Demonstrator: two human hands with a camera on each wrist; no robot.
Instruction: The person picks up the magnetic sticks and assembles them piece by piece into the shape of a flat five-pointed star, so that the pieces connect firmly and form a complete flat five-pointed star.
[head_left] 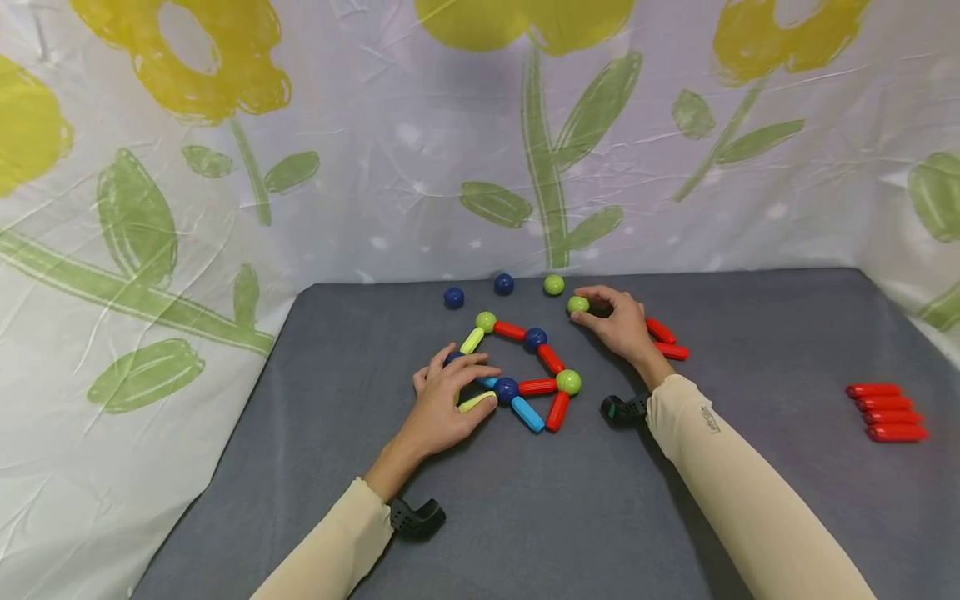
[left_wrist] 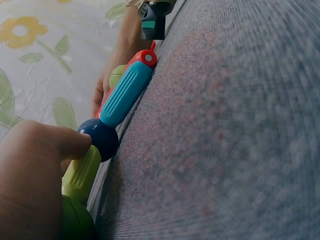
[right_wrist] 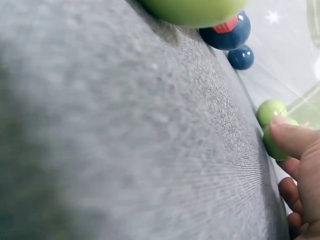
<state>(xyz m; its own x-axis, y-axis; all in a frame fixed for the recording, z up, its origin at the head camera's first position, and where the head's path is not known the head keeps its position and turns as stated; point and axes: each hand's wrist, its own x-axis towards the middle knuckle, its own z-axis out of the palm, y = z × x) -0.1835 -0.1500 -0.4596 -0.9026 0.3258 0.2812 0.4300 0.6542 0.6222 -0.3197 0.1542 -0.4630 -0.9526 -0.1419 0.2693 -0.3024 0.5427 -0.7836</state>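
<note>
My right hand pinches a green ball between thumb and fingers at the back of the table. My left hand lies spread over the left part of a figure of balls and rods, its thumb touching a dark blue ball beside a yellow-green rod. That figure joins red rods, a light blue rod, green balls and blue balls into a loop, with two rods pointing toward me. The left palm hides some of its left side.
Two loose blue balls and a green ball stand along the back edge. Two red rods lie beside my right hand. Several more red rods form a row at the far right. Behind the table hangs a flowered cloth.
</note>
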